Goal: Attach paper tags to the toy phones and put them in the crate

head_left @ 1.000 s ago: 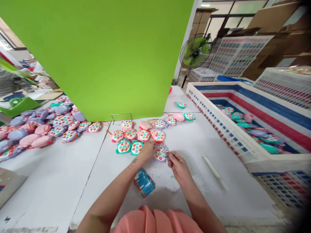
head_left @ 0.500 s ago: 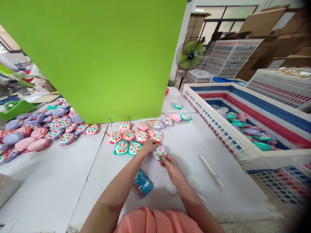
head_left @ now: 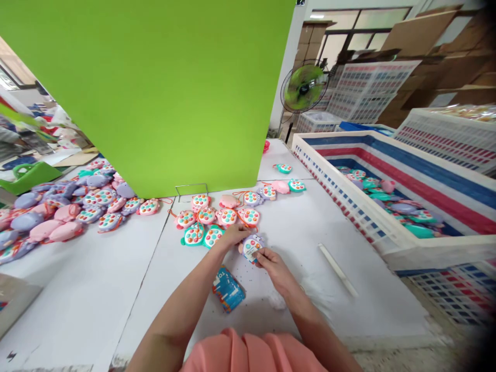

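Observation:
A purple animal-shaped toy (head_left: 253,241) with a white face and round coloured buttons lies between my hands. My left hand (head_left: 234,235) is closed at its upper left edge, with the fingertips partly hidden. From the lower right, my right hand (head_left: 270,260) pinches a small pale label (head_left: 251,251) that covers the toy's lower buttons; its print is too small to read. Several pink toys (head_left: 206,215) with orange cords sit just beyond, and green toys (head_left: 193,235) are to the left. Near my left forearm lies a blue printed packet (head_left: 228,290).
A big green panel (head_left: 166,103) stands upright across the table's back. Many toys are piled (head_left: 58,212) at left. A white crate (head_left: 411,258) holding more toys is at right. Nearer, a white stick (head_left: 338,269) lies on the table (head_left: 310,320).
The purple toy and both hands have shifted slightly left, and the toy's face is turned more toward me. The pale label shows more plainly on the toy's lower part.

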A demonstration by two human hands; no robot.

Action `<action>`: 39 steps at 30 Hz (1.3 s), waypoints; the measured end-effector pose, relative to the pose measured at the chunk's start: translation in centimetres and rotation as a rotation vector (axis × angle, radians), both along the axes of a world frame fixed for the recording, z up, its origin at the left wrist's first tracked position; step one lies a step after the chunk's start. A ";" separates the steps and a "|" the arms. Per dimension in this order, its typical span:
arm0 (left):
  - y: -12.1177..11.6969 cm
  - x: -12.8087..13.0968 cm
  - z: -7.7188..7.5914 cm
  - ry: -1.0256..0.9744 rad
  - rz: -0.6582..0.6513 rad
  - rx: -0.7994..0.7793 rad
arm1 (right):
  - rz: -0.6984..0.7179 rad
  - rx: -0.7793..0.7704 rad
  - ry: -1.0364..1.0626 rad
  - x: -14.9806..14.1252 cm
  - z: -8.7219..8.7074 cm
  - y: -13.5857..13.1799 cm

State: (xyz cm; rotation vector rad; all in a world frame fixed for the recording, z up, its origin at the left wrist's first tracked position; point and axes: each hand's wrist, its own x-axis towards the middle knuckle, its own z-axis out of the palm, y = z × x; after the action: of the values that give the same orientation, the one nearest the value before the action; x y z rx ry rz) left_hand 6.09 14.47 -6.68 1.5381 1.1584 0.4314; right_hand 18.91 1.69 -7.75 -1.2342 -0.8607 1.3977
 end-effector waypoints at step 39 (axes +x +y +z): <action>-7.4 -0.4 7.6 -0.059 -0.158 0.879 | 0.062 0.012 -0.010 0.3 6.2 -0.9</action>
State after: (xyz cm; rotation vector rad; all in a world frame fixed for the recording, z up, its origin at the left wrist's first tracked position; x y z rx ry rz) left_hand 5.69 7.10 0.88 2.3233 0.8130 0.9506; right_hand 19.19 0.79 -1.59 -1.2161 -0.9198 1.4346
